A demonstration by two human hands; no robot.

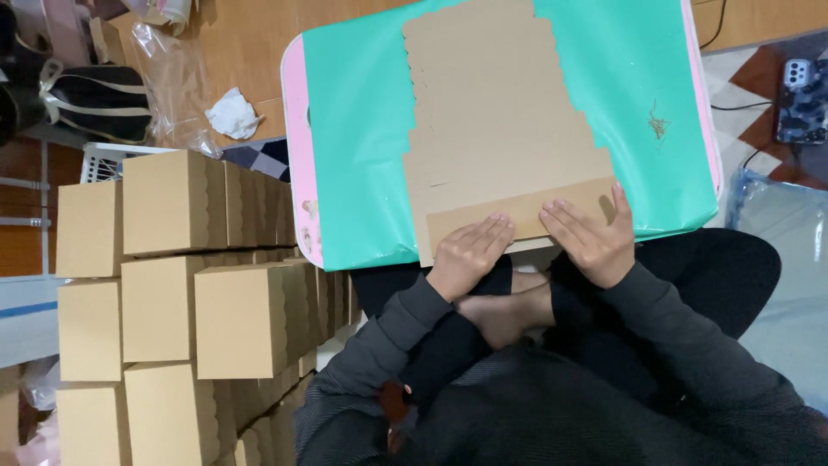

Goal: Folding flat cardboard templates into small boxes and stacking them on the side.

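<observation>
- Folded flap (517, 216) of the flat cardboard sheet (500, 112) lies directly under both hands, at the near edge of the low table (296, 147) with the teal cover (354, 129).
- Flap's long axis runs left-right across the person, tilted slightly — its right end sits a bit farther away.
- Left hand (468, 252): palm down, fingers flat and together, pressing the flap's left part.
- Right hand (589, 235): palm down, fingers spread a little, thumb out along the flap's right end; covers more of the flap.
- Hands close but not touching — neither grips, both press flat.
- Rest of the sheet extends away from the hands.
- Stack of folded boxes (198, 285) on the person's left, well apart.
</observation>
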